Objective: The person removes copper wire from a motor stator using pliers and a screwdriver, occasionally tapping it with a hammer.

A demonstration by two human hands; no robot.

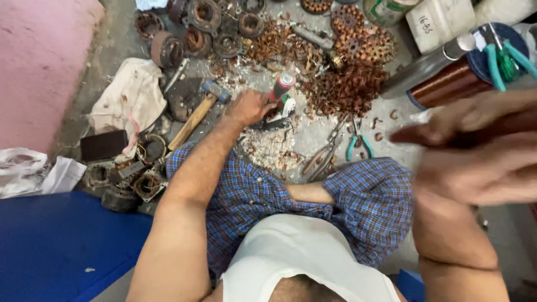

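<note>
1. Grey concrete floor (112,39) around me is littered with copper wire scraps (347,84) and old motor stators (201,14)
2. My left hand (249,106) reaches down, fingers curled around a red-handled tool (281,85) above a small part on the floor
3. My right hand (475,151) is raised close to the camera and blurred; its fingers lie pressed together
4. Nearby lie a hammer (198,109), teal-handled pliers (357,144) and a copper wire spool (447,84)
</note>
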